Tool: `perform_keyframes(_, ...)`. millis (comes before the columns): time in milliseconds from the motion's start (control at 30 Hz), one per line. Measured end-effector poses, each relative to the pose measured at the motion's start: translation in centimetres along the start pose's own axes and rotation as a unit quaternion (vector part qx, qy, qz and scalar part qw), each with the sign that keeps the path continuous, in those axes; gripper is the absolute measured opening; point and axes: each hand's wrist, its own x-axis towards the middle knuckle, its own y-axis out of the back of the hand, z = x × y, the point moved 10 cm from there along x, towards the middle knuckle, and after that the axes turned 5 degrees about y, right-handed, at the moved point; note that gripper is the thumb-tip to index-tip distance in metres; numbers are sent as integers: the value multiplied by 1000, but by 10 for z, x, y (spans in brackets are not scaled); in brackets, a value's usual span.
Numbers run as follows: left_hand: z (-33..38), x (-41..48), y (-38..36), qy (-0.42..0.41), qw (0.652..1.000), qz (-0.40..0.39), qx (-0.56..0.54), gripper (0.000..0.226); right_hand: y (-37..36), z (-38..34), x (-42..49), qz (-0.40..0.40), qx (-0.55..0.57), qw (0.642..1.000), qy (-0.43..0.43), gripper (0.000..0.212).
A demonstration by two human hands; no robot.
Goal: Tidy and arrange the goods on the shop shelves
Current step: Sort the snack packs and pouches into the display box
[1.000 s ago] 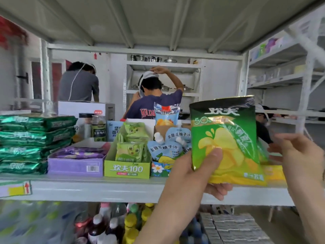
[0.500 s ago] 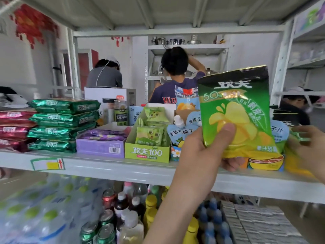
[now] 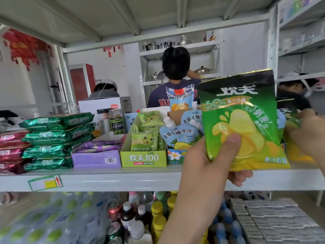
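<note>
My left hand gripped the pouch upright before the shelf, hiding juice packs behind, green box leftward, right hand blurred at a second pouch, grip unclear, little changed since.

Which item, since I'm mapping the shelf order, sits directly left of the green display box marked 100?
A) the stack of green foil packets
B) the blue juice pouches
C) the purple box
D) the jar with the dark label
C: the purple box stands right beside the green display box on its left. The stack of green foil packets is further left, and the blue juice pouches are on its right.
</note>
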Motion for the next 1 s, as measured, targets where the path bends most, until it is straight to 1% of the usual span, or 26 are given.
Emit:
perform_keyframes(33, -2, 0, -2, 3, 1000, -2, 2, 35, -10, 7, 7, -21, 10, 1000, -8, 47)
perform_keyframes(67, -3, -1, -3, 5, 1000, -4, 3, 36, -13, 12, 10, -27, 26, 999, -23, 50)
perform_keyframes(233, -8, -3, -7, 9, 1000, -10, 10, 34, 23, -15, -18, -39, 45, 997, -42, 55)
perform_keyframes(400, -13, -3, -9, 20, 1000, -3, 16, 34, 28, -22, -28, -65, 34, 996, -41, 50)
perform_keyframes(500, -17, -4, -12, 22, 999, -1, 25, 35, 32, -24, -30, -61, 38, 997, -35, 49)
perform_keyframes(833, -27, 3, -39, 12, 999, 0, 32, 37, 33, -23, -27, -35, 31, 999, 0, 32)
perform_keyframes(1000, -30, 11, -59, -7, 999, -3, 42, 34, 32, -24, -22, -32, 27, 999, 7, 32)
